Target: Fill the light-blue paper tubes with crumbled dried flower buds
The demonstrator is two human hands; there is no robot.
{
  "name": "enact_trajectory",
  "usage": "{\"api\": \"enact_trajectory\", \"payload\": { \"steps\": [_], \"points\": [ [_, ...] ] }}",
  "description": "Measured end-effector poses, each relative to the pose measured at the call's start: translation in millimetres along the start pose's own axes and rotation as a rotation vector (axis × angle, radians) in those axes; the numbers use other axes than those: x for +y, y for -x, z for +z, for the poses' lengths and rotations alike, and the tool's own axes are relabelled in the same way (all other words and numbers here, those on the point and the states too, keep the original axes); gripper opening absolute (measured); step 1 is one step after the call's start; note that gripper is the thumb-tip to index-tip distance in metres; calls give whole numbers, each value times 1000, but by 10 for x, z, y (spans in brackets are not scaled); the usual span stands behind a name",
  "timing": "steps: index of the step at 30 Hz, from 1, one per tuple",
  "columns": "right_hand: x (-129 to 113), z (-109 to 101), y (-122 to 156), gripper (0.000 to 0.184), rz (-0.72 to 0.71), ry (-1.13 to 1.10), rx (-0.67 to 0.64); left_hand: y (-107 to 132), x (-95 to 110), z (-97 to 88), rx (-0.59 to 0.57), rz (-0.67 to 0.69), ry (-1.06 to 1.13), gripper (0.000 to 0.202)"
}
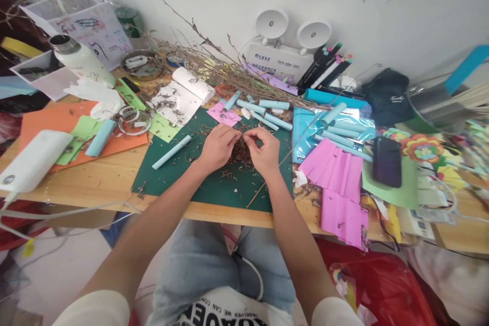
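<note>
Two bare hands meet over a dark green mat [214,188] at the front edge of a wooden table [95,181]. Between them sits a little pile of dry brown bits [240,155], in the middle of the mat. The left hand [217,147] has its fingers curled and pressed together, pinching some of the bits at the left side of the pile. The right hand [264,153] does the same on the right side, with thumb and fingers closed on the bits. The fingertips of both hands nearly touch above the pile. More brown crumbs lie all over the mat. One light blue paper roll [171,152] lies on the mat to the left of the hands, and a bunch of blue rolls [336,127] lies behind and to the right. A small pink note [224,113] rests at the back of the mat. Pink paper sheets [336,168] lie to the right, near a black phone [386,161]. Long dry twigs [214,63] stretch across the back of the table. A white power bank [32,160] sits far left, well apart from the hands.
</note>
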State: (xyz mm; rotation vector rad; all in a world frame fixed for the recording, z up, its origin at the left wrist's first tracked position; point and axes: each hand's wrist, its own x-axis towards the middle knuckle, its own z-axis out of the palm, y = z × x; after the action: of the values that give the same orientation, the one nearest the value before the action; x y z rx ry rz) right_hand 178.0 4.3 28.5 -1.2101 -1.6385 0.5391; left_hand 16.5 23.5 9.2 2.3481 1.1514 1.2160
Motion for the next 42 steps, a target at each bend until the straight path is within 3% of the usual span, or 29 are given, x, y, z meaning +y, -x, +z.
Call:
{"api": "enact_trajectory", "payload": {
  "steps": [6,17,24,27,31,36,42],
  "points": [
    [31,-18,1,11,30,-24,103,-19,-35,-85,72,-101,-73,29],
    [-1,58,23,12,55,-145,21,4,48,-13,39,-84,78,22],
    [-19,21,25,13,124,-75,68,-28,2,-16,-13,-34,-69,20],
    [24,-10,-1,15,186,-159,136,-39,-21,-22,-20,-60,-130,22],
    [27,10,-19,17,198,-288,116,-26,6,-21,-121,-13,-146,22],
    [-2,40,-3,9,213,-213,96,9,24,-19,-34,-18,-61,18],
    [33,21,3,16,112,-168,39,21,-35,-2,13,38,-39,18]
  ]
}}
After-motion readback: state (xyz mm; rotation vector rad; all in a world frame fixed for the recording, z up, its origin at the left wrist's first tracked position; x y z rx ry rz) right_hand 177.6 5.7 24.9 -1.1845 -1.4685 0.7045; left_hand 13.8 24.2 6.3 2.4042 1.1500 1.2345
